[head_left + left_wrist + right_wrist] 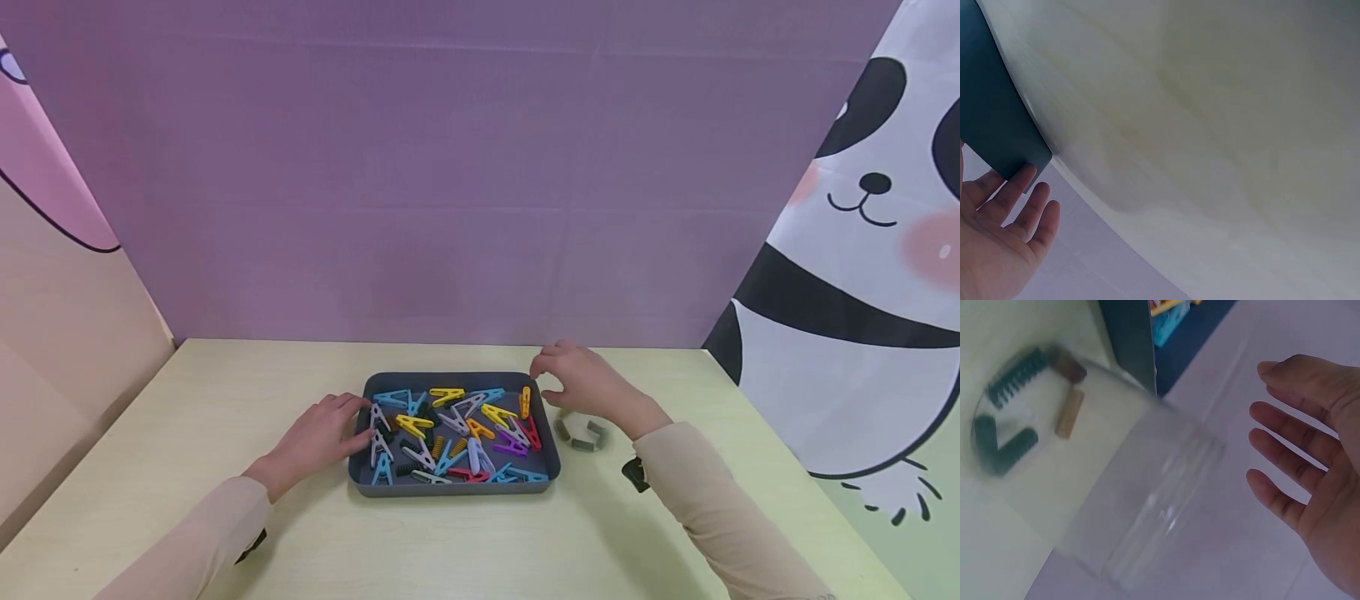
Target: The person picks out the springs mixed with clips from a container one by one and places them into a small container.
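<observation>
A dark grey tray (457, 490) on the table holds many colourful plastic clothes pegs (412, 426) and some short ridged pieces (409, 469) like coil springs. My left hand (321, 437) is at the tray's left rim, thumb reaching over it; in the left wrist view its relaxed fingers (1021, 184) lie against the tray's outer wall. Beyond the tray's right side, my right hand (585, 383) hovers over a clear cylindrical jar (1147, 506) with nothing in its fingers. Several dark green and brown ridged pieces (1017, 452) lie at the jar's bottom.
The pale wooden table (450, 550) extends around the tray. Upright behind it stands a purple backdrop (450, 192), with a panda-printed panel (847, 358) on the right and a beige and pink panel (67, 292) on the left.
</observation>
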